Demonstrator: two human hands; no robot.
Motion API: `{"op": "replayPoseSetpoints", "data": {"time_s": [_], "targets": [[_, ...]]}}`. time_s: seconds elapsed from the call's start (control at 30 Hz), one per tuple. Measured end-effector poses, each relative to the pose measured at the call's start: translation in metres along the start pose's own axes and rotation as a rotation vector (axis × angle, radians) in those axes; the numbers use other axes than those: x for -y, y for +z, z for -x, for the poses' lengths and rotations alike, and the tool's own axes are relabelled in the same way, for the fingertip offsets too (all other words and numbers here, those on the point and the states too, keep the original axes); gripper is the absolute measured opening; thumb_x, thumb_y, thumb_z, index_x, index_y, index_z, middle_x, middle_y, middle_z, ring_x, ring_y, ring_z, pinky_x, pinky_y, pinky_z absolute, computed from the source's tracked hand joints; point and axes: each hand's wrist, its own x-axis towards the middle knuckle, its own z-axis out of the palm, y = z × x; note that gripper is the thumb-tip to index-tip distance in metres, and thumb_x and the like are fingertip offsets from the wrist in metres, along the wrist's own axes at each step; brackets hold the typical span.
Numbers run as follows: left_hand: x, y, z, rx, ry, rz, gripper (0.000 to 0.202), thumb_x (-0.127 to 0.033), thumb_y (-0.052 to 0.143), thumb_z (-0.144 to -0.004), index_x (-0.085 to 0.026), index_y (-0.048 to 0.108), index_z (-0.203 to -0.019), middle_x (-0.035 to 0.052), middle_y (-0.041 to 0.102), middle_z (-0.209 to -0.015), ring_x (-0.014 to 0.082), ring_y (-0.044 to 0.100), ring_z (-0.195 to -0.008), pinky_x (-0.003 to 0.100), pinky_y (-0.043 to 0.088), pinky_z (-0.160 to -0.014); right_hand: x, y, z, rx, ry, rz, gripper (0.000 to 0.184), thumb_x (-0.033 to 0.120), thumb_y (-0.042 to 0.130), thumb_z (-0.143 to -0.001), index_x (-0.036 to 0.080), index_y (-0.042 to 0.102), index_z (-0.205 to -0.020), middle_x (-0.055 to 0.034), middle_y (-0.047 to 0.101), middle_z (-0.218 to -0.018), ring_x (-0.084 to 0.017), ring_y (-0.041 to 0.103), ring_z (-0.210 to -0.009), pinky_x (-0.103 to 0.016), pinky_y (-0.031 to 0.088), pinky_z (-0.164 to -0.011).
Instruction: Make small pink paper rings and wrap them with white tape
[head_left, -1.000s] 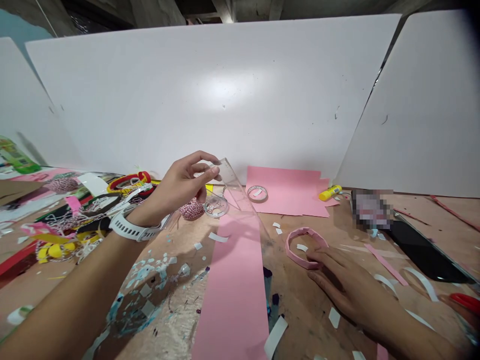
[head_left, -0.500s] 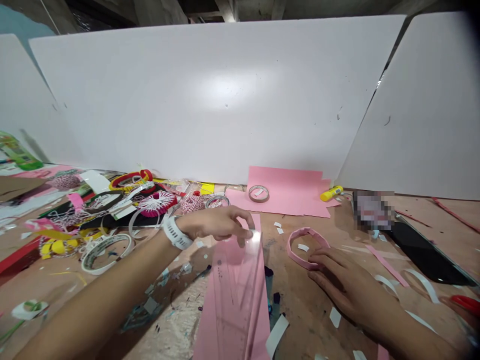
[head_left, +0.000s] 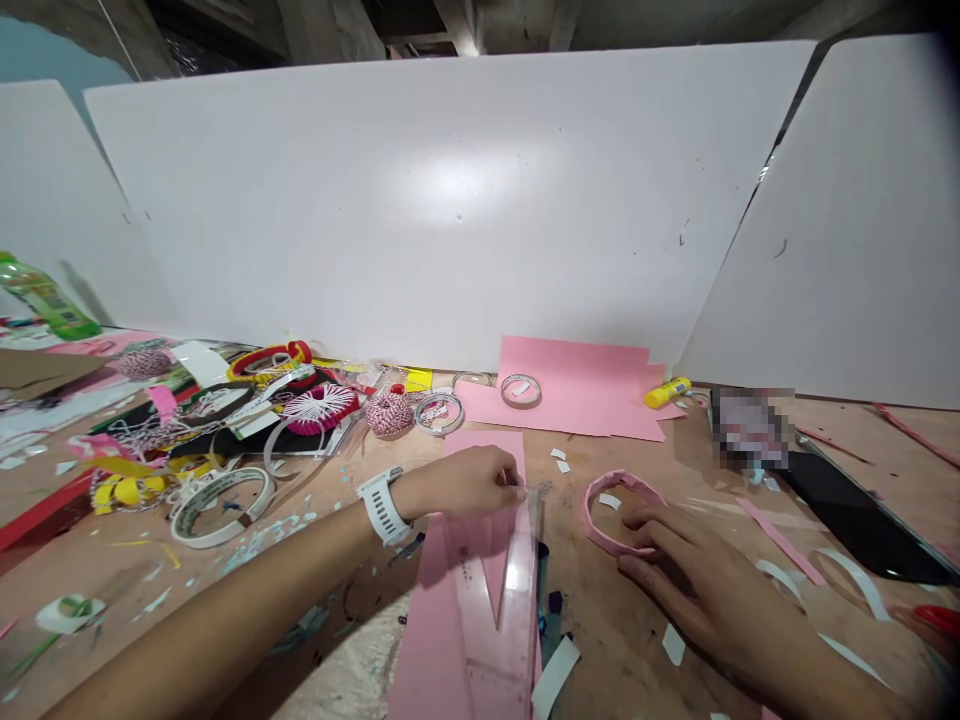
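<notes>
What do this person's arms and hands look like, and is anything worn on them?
Both hands are bare: no gloves, and no rings that I can make out. The left hand has a white watch on its wrist, with a wide white strap. The right hand has nothing at the wrist. Both forearms are uncovered, with no sleeve in view.
</notes>
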Motion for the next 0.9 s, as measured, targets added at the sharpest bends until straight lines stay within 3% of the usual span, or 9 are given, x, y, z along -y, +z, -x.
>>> {"op": "replayPoseSetpoints", "data": {"time_s": [0.1,0.27,0.47,0.6,0.73,0.9], "targets": [[-0.004,0.007,0.000,-0.084,-0.005,-0.111,0.037,-0.046,0.052,-0.095,-0.017,0.072,-0.107,0.0141,0.074,-0.108,0.0268,0.069,-0.095,0.035,0.052,-0.079,0.003,-0.001,0.000,0.016,0.025,0.002,0.023,0.049,0.048,-0.103,0.028,0.060,-0.104,-0.0058,0.070,-0.107,-0.026,0.068,-0.095,-0.041,0.055,-0.080],[-0.010,0.018,0.003,-0.191,-0.035,-0.309,0.034,-0.042,0.049,-0.097,-0.016,0.071,-0.097,0.0164,0.071,-0.102,0.0323,0.070,-0.094,0.041,0.054,-0.078,0.008,-0.005,0.000,0.013,-0.012,0.135,0.034,0.055,0.054,-0.098,0.025,0.053,-0.080,-0.0037,0.065,-0.086,-0.023,0.063,-0.075,-0.037,0.049,-0.065],[-0.020,0.025,0.010,-0.254,-0.035,-0.471,0.027,-0.035,0.050,-0.097,-0.015,0.068,-0.104,0.0139,0.070,-0.099,0.0291,0.071,-0.082,0.039,0.054,-0.071,0.010,-0.006,0.000,-0.019,-0.031,0.166,0.032,0.054,0.057,-0.096,0.025,0.056,-0.082,-0.0037,0.065,-0.089,-0.023,0.063,-0.077,-0.037,0.049,-0.066],[-0.009,-0.002,0.013,-0.286,-0.065,-0.544,0.025,-0.037,0.056,-0.097,-0.016,0.071,-0.096,0.0124,0.070,-0.102,0.0260,0.070,-0.083,0.037,0.054,-0.072,0.009,-0.006,0.001,-0.071,-0.071,0.129,0.030,0.050,0.056,-0.098,0.026,0.057,-0.080,-0.0034,0.067,-0.092,-0.023,0.064,-0.080,-0.037,0.053,-0.068],[0.024,-0.037,0.011,-0.363,-0.172,-0.603,0.029,-0.041,0.061,-0.099,-0.013,0.068,-0.100,0.0094,0.070,-0.098,0.0237,0.068,-0.095,0.042,0.055,-0.086,0.008,-0.006,-0.001,-0.159,-0.139,0.103,0.021,0.043,0.060,-0.097,0.027,0.064,-0.084,-0.0045,0.072,-0.094,-0.026,0.069,-0.089,-0.038,0.057,-0.073],[0.058,-0.050,0.000,-0.343,-0.167,-0.587,0.030,-0.043,0.062,-0.099,-0.014,0.067,-0.095,0.0040,0.069,-0.093,0.0179,0.066,-0.087,0.039,0.056,-0.086,0.002,0.000,-0.002,-0.150,-0.139,0.114,0.018,0.043,0.060,-0.098,0.029,0.068,-0.105,-0.0057,0.073,-0.114,-0.029,0.068,-0.111,-0.045,0.059,-0.090]]}}
